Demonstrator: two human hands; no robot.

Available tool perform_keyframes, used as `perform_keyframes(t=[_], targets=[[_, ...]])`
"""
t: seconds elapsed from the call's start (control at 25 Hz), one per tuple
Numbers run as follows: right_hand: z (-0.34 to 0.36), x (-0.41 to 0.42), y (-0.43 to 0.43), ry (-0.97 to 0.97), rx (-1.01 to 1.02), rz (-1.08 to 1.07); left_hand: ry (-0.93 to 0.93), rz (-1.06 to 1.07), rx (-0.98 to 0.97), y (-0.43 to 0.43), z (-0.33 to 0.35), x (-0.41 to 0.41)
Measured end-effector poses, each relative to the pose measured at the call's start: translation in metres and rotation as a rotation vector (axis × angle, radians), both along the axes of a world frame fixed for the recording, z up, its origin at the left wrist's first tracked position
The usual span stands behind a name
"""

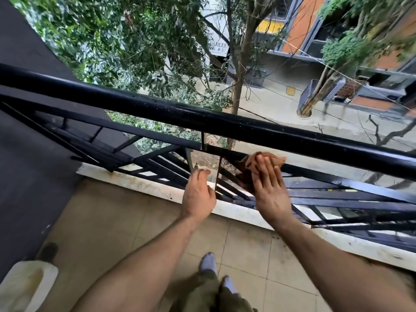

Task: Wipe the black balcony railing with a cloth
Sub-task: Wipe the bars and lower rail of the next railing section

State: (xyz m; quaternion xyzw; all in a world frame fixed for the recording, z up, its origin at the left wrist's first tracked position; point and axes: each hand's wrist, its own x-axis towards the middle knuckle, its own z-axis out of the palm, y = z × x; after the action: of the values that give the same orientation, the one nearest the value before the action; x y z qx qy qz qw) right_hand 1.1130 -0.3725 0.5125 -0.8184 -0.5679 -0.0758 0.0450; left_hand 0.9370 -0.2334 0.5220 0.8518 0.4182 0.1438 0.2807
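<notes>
Two hands in: right hand [267,183], grip open, presses cloth [277,160] on the railing [157,106] mid-wipe; left hand [198,194] grip unclear; next, slide along.

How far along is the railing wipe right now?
Done: the lower bar right of the cloth looks glossy, perhaps already wiped. In hand: the right hand presses the cloth flat on that bar; the left hand sits beside a thin upright. Left: the top rail shows dust specks, so it likely needs wiping.

Beige tiled floor [126,224], dark grey wall [29,154], leafy trees [126,41], street below [281,109]
</notes>
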Motion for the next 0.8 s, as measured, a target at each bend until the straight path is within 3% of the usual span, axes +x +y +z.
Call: perform_keyframes(t=[0.16,0.28,0.36,0.4,0.48,0.52,0.72,0.8], targets=[[0.015,-0.066,0.041,0.736,0.54,-0.693,-0.023,0.15,-0.273,-0.012,-0.03,0.011],[0.026,-0.086,0.076,1.058,1.093,-0.8,-0.08,0.207,-0.409,-0.01,-0.054,0.013],[0.026,-0.096,0.081,1.351,1.354,-0.977,-0.153,0.299,-0.561,-0.011,-0.057,0.008],[0.02,-0.098,0.084,1.535,1.376,-1.092,-0.192,0.312,-0.615,-0.012,-0.057,0.007],[0.004,-0.101,0.097,1.763,1.285,-1.079,-0.241,0.276,-0.636,-0.009,-0.057,0.005],[0.002,-0.103,0.106,1.758,1.222,-1.032,-0.248,0.263,-0.631,0.0,-0.058,0.006],[-0.042,-0.116,0.122,1.302,0.729,-0.66,-0.305,0.251,-0.769,0.049,-0.096,0.009],[-0.049,-0.095,0.133,1.355,0.722,-0.666,-0.354,0.296,-0.766,0.055,-0.124,0.009]])
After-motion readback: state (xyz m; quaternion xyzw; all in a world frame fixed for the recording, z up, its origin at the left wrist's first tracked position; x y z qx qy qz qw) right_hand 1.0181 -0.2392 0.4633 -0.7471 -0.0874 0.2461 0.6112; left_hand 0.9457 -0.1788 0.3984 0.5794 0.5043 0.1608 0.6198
